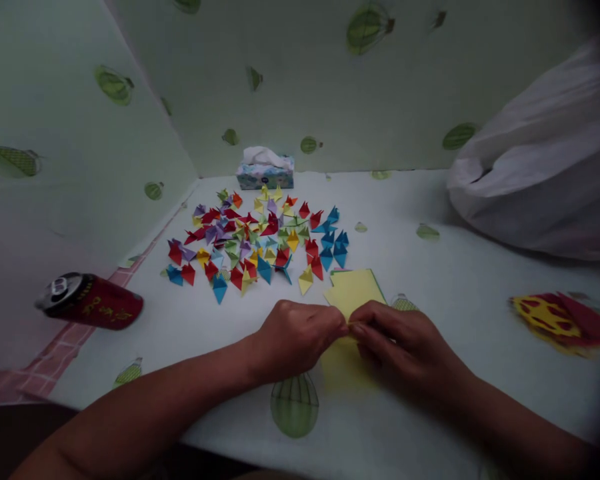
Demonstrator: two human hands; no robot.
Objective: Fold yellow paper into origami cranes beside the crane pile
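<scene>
My left hand (300, 337) and my right hand (407, 340) meet at their fingertips over the table. Both are closed in a pinch on a small piece of yellow paper (349, 326), mostly hidden by the fingers. Just behind and beneath them lies a stack of yellow paper sheets (360, 287), with a green edge showing at its right side. A blurred patch of yellow shows below the fingers; I cannot tell whether it is paper. Beyond my hands, many folded paper cranes (247, 233) in red, blue, yellow, green, purple and orange are spread over the tabletop.
A dark red can (100, 303) stands at the left. At the back wall is a tissue box (265, 177). A large white bag (540, 173) bulges at the right, with a red and yellow item (560, 320) in front of it. The table (220, 420) has a balloon-print cover.
</scene>
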